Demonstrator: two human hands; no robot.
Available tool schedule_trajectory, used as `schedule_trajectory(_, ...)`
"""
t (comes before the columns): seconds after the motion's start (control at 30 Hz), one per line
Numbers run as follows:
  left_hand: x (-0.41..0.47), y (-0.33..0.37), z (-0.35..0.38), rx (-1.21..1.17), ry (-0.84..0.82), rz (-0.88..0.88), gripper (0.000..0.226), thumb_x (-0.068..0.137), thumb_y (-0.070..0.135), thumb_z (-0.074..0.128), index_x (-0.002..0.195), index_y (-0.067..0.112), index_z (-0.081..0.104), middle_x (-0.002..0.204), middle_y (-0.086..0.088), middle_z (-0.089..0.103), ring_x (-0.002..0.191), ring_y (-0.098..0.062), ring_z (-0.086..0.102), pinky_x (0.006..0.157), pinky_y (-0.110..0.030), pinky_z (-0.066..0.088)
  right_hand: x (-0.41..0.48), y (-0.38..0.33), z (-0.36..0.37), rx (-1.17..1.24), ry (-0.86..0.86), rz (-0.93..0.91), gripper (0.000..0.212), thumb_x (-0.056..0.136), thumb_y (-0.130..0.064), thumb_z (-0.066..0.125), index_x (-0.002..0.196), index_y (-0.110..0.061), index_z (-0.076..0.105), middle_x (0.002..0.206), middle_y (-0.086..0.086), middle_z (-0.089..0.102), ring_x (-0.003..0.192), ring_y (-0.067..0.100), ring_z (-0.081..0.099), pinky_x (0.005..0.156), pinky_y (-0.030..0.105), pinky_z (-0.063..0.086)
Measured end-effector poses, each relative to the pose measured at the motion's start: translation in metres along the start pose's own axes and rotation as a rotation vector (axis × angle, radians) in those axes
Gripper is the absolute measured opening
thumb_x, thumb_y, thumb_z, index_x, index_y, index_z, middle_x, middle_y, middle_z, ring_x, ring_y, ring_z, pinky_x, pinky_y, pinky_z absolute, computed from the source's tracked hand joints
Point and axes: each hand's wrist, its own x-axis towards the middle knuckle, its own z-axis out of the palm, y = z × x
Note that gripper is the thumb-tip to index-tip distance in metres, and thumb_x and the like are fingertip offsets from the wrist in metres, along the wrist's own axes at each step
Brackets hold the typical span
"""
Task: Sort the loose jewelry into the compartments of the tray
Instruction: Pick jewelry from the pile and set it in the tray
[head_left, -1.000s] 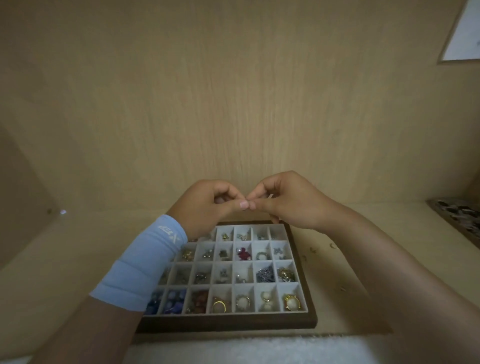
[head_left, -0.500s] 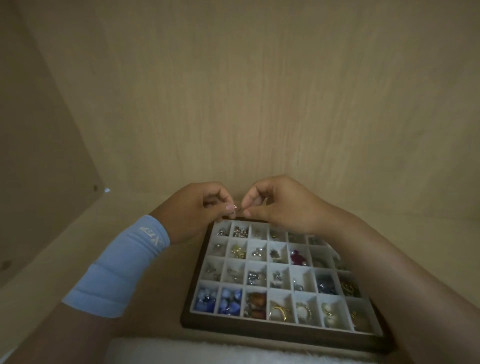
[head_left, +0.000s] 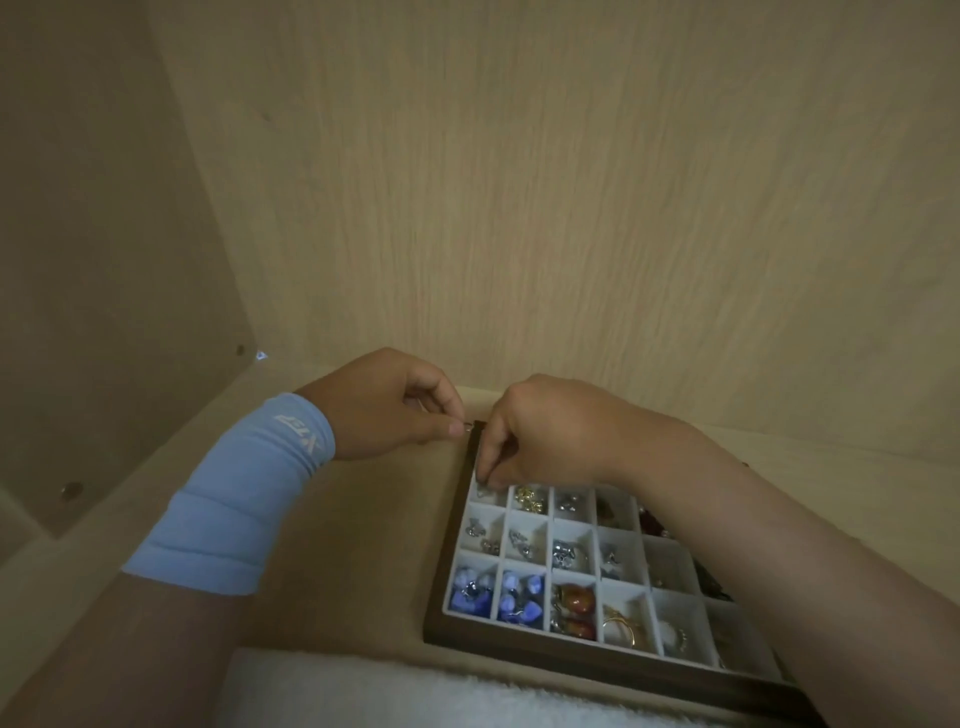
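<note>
A dark wooden tray (head_left: 441, 587) with a white grid of compartments lies on the shelf floor at lower right. Its cells hold blue beads (head_left: 472, 597), amber beads (head_left: 574, 605), gold rings (head_left: 621, 621) and small silver pieces (head_left: 566, 553). My left hand (head_left: 387, 408) hovers just left of the tray's far left corner and pinches a small silver piece of jewelry (head_left: 469, 427) between thumb and forefinger. My right hand (head_left: 540, 434) reaches down over the far left compartments, fingertips pinched at a tiny silver piece (head_left: 484, 487) in a cell.
Light wooden cabinet walls close in at the back (head_left: 519, 208) and left (head_left: 104, 234). A white fluffy towel (head_left: 389, 691) lies along the near edge. A light blue sleeve (head_left: 244, 499) covers my left wrist.
The view has swung left, so the tray now sits to the right. My hands have parted: the right dropped into a far left compartment, and the left kept its piece beside the tray corner.
</note>
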Motion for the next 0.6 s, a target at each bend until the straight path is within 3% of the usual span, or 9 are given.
schedule_trajectory(0.23, 0.000, -0.003, -0.001, 0.079, -0.006, -0.018, 0.006, 0.080, 0.025, 0.078, 0.077, 0.029, 0.074, 0.072, 0.015, 0.070, 0.070, -0.002, 0.062, 0.071, -0.018, 0.049, 0.011, -0.019, -0.003, -0.290, 0.013, -0.015, 0.009, 0.078, -0.037, 0.080, 0.086, -0.033, 0.078, 0.084, -0.016, 0.072, 0.081, 0.003, 0.064, 0.074, 0.028, 0.054)
schedule_trajectory(0.33, 0.000, -0.002, -0.001, 0.069, -0.013, -0.025, 0.008, 0.081, 0.024, 0.077, 0.076, 0.029, 0.073, 0.063, 0.024, 0.065, 0.062, 0.007, 0.057, 0.063, -0.009, 0.042, 0.012, -0.018, 0.001, -0.337, 0.041, -0.047, 0.011, 0.079, -0.040, 0.077, 0.085, -0.032, 0.076, 0.084, -0.014, 0.070, 0.079, 0.006, 0.062, 0.072, 0.029, 0.054)
schedule_trajectory(0.47, 0.000, -0.001, -0.001, 0.059, -0.010, -0.014, 0.006, 0.081, 0.023, 0.077, 0.079, 0.027, 0.074, 0.063, 0.022, 0.065, 0.061, 0.009, 0.056, 0.061, -0.006, 0.040, 0.005, -0.007, 0.000, -0.120, -0.028, -0.022, 0.006, 0.083, -0.036, 0.076, 0.086, -0.031, 0.076, 0.073, -0.021, 0.067, 0.071, -0.004, 0.059, 0.072, 0.024, 0.053)
schedule_trajectory(0.6, 0.001, 0.002, 0.003, 0.049, -0.031, 0.001, 0.004, 0.081, 0.023, 0.077, 0.082, 0.026, 0.074, 0.070, 0.018, 0.068, 0.064, 0.007, 0.057, 0.065, -0.010, 0.044, -0.008, 0.011, -0.011, 0.301, -0.002, -0.004, 0.003, 0.087, -0.024, 0.076, 0.089, -0.020, 0.076, 0.081, -0.008, 0.075, 0.071, 0.003, 0.069, 0.073, 0.027, 0.059)
